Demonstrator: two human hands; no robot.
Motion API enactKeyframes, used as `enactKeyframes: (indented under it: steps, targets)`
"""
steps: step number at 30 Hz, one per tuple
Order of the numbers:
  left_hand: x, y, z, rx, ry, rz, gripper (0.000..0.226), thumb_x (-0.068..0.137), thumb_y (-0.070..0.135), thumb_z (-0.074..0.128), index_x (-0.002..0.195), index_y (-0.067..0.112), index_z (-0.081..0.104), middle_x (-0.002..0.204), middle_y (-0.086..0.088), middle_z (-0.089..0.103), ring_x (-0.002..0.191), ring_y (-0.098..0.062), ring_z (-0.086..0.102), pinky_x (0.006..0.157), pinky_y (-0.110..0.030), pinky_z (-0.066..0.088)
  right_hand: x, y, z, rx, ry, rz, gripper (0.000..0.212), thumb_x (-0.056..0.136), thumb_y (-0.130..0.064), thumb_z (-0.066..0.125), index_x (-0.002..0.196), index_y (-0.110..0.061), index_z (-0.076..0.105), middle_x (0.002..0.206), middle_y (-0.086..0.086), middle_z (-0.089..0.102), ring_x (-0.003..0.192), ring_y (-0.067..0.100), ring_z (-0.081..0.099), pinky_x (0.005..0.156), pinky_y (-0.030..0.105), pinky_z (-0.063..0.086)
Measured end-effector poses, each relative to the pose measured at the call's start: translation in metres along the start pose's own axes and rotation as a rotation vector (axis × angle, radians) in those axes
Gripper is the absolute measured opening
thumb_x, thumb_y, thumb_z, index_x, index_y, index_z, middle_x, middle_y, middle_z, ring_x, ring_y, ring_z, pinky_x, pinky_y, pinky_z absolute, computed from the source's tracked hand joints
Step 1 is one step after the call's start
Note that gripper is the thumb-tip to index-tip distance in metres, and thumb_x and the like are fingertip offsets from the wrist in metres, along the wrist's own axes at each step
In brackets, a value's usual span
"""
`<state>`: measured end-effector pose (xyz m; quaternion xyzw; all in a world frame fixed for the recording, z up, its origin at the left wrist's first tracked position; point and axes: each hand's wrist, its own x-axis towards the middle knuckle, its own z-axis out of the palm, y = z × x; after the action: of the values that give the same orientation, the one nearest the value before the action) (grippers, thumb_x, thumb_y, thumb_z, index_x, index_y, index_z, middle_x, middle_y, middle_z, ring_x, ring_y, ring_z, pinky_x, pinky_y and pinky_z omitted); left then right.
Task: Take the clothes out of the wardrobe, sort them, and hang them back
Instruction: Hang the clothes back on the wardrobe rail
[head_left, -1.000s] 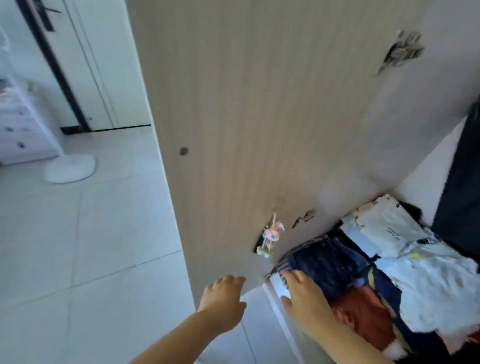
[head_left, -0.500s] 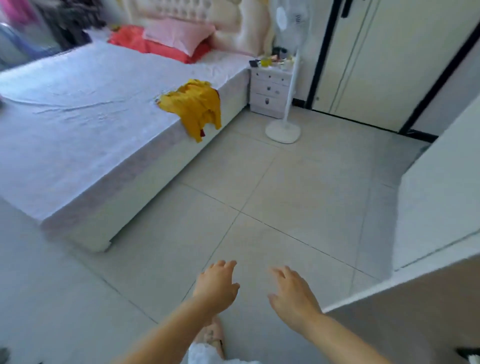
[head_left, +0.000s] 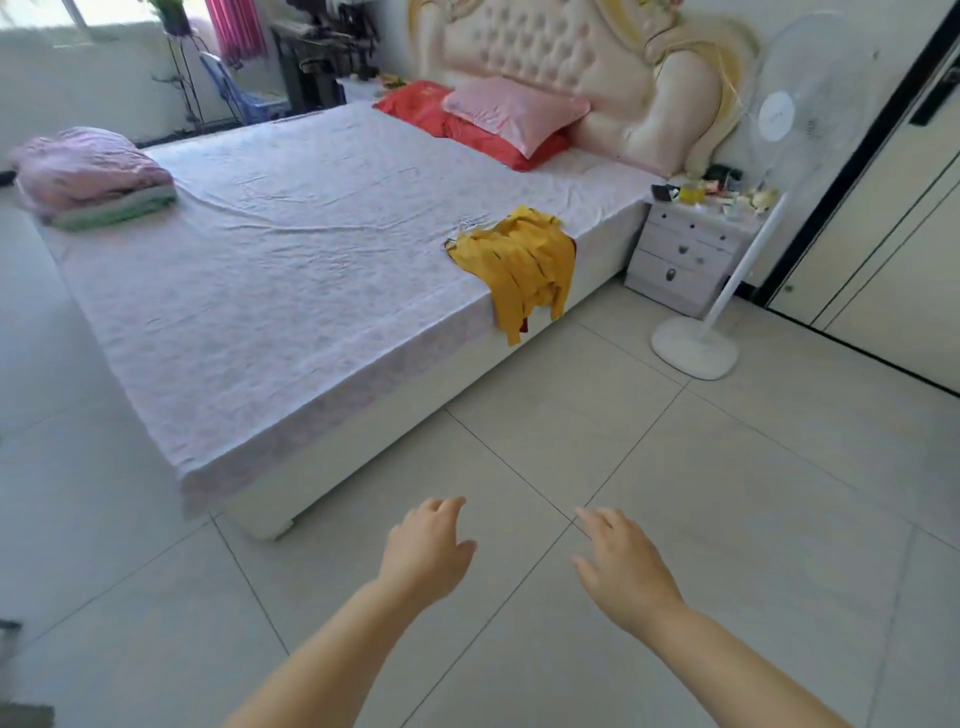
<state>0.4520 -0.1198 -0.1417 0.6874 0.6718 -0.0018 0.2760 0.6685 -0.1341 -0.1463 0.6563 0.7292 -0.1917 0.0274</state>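
Note:
A yellow garment (head_left: 522, 260) lies crumpled on the near right edge of the bed (head_left: 260, 291), partly hanging over the side. My left hand (head_left: 428, 551) and my right hand (head_left: 621, 566) are both stretched out over the tiled floor in front of the bed, palms down, fingers loosely spread, holding nothing. Both hands are well short of the yellow garment. The wardrobe is out of view.
A folded pink and green bedding stack (head_left: 88, 176) sits at the bed's far left corner. Pink and red pillows (head_left: 498, 119) lie by the headboard. A white nightstand (head_left: 691, 249) and a standing fan (head_left: 727, 291) are to the right, beside closet doors (head_left: 883, 260).
My view has swung from the open wardrobe and its pile of clothes round to the bed. My hands left the clothes pile and now hover with nothing in them over the floor.

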Motion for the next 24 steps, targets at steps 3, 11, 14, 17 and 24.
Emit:
enactKeyframes:
  steps: [3,11,14,17,24]
  targets:
    - [0.052,0.002,-0.027,-0.002,0.015,-0.002,0.054,0.094,0.036,0.044,0.144,0.023,0.025,0.146,-0.001,0.033,0.132,-0.022,0.033,0.105,-0.036,0.031,0.053,0.0,-0.02,0.015,0.01,0.008,0.055,0.096,-0.033,0.042,0.145,-0.018,0.022,0.142,0.0,0.032,0.128,0.019,0.035,0.105,0.026,0.029]
    - [0.227,0.024,-0.083,0.006,0.058,-0.066,0.053,0.094,0.034,0.045,0.143,0.024,0.026,0.144,-0.001,0.035,0.13,-0.022,0.036,0.105,-0.036,0.033,0.236,0.03,-0.069,0.041,-0.002,-0.051,0.056,0.095,-0.033,0.043,0.145,-0.019,0.022,0.144,0.0,0.031,0.13,0.019,0.034,0.106,0.027,0.029]
    - [0.296,0.042,-0.11,-0.023,0.05,-0.123,0.054,0.094,0.033,0.045,0.144,0.024,0.025,0.146,-0.001,0.033,0.132,-0.022,0.034,0.105,-0.037,0.034,0.308,0.045,-0.1,0.057,-0.012,-0.084,0.055,0.096,-0.033,0.043,0.145,-0.019,0.022,0.144,-0.001,0.031,0.13,0.018,0.033,0.106,0.025,0.029]
    - [0.358,0.063,-0.139,-0.04,0.064,-0.141,0.053,0.095,0.032,0.044,0.144,0.025,0.024,0.146,-0.001,0.033,0.132,-0.021,0.034,0.104,-0.034,0.034,0.373,0.057,-0.135,0.056,-0.034,-0.122,0.055,0.097,-0.032,0.042,0.146,-0.02,0.021,0.145,-0.003,0.03,0.129,0.017,0.033,0.105,0.025,0.029]
    - [0.503,0.083,-0.199,-0.038,0.076,-0.144,0.056,0.094,0.035,0.045,0.144,0.024,0.024,0.147,-0.001,0.032,0.13,-0.022,0.037,0.101,-0.036,0.039,0.53,0.077,-0.199,0.054,-0.009,-0.143,0.055,0.096,-0.032,0.043,0.145,-0.019,0.022,0.144,-0.001,0.031,0.131,0.017,0.031,0.105,0.026,0.028]
